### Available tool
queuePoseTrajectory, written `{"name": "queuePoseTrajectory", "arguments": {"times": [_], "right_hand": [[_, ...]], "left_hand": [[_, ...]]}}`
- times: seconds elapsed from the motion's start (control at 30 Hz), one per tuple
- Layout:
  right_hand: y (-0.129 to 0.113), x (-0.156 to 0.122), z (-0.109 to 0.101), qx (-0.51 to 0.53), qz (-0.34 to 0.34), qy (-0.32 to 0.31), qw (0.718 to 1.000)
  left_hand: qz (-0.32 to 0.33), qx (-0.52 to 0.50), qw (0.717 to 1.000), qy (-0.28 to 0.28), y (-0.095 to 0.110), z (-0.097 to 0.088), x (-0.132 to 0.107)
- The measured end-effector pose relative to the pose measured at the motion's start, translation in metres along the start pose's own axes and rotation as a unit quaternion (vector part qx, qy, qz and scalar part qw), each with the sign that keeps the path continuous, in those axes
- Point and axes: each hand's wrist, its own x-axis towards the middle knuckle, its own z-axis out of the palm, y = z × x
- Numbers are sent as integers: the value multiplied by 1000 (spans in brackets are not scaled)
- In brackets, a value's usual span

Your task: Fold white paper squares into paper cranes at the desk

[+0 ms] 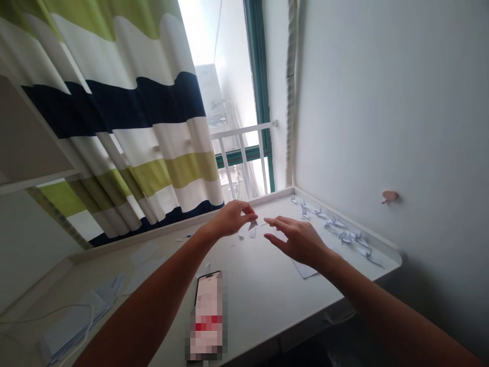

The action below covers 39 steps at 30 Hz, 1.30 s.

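The left hand (233, 218) is pinching a small folded paper piece (252, 227) in its grip; the right hand (300, 240) is hovering open and empty just to its right.

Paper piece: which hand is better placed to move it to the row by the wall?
Likely the left hand: it pinches the paper piece. The right hand hovers open beside it, nearer the row of folded papers.

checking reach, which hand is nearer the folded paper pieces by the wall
Right. The right hand is open just beside the folded paper pieces; the left hand is farther, pinching a paper scrap.
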Motion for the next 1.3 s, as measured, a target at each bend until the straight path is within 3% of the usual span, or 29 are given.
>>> {"name": "queuePoseTrajectory", "arguments": {"times": [0.13, 0.33, 0.53, 0.67, 0.83, 0.93, 1.03, 1.17, 1.3], "right_hand": [[21, -15, -15, 174, 149, 24, 973], [56, -46, -26, 242, 225, 47, 943], [83, -78, -38, 216, 211, 93, 949], [103, -94, -41, 126, 182, 91, 971], [123, -119, -36, 36, 183, 101, 977], [128, -131, -30, -14, 181, 80, 980], [133, -136, -26, -117, 167, 17, 979], [138, -135, -27, -210, 189, -90, 955], [139, -133, -32, -223, 240, -156, 932]], "left_hand": [[34, 59, 998, 17, 22, 21, 28], [74, 146, 986, 18, 54, 61, 72], [84, 116, 990, -11, 72, 108, 106], [107, 51, 992, -42, 76, 137, 125], [129, 15, 989, -69, 78, 164, 139], [147, 47, 984, -84, 79, 177, 141], [157, 94, 978, -102, 77, 191, 143], [155, 133, 970, -130, 75, 213, 148], [159, 133, 968, -144, 76, 234, 152]]}}
